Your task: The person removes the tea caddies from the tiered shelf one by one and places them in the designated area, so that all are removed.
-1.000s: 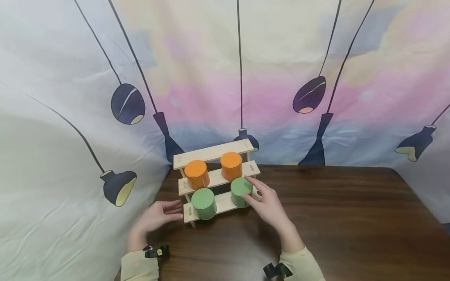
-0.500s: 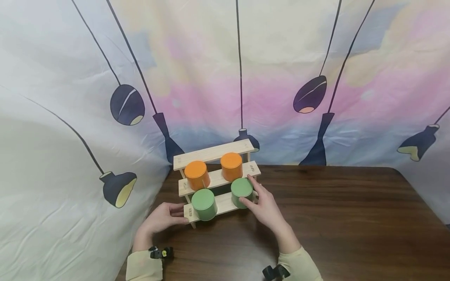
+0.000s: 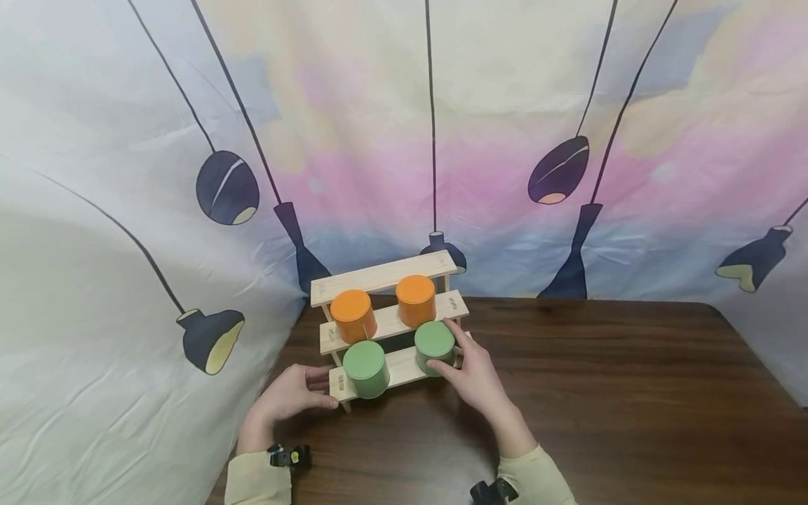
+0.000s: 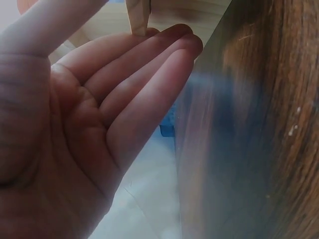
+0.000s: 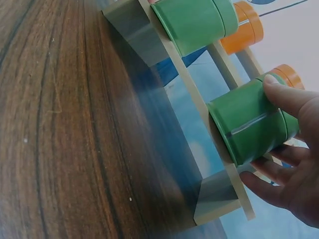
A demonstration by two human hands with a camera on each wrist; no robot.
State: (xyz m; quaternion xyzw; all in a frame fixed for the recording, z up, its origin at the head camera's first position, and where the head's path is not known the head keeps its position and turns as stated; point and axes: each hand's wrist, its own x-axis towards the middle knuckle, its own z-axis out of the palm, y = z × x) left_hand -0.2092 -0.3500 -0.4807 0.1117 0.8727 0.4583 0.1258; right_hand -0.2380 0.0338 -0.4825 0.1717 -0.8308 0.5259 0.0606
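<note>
A three-step wooden rack (image 3: 384,277) stands on the table. Two orange tins, one left (image 3: 351,310) and one right (image 3: 416,294), sit on its middle step. On the lowest step are a left green tin (image 3: 365,366) and a right green tin (image 3: 434,340). My right hand (image 3: 476,377) holds the right green tin, thumb in front and fingers round its far side; the right wrist view shows the thumb at its lid. With thumb and fingers, my left hand (image 3: 292,394) grips the left end of the lowest step. In the left wrist view its fingertips reach the rack's leg (image 4: 138,17).
The brown wooden table (image 3: 606,393) extends to the right of the rack. Behind and to the left hangs a fabric backdrop (image 3: 492,175) printed with dark hanging lamps. The rack's top step is close to this backdrop.
My left hand has moved right and taken hold of the rack's left end. My right hand's thumb has slid slightly left across the front of the right green tin.
</note>
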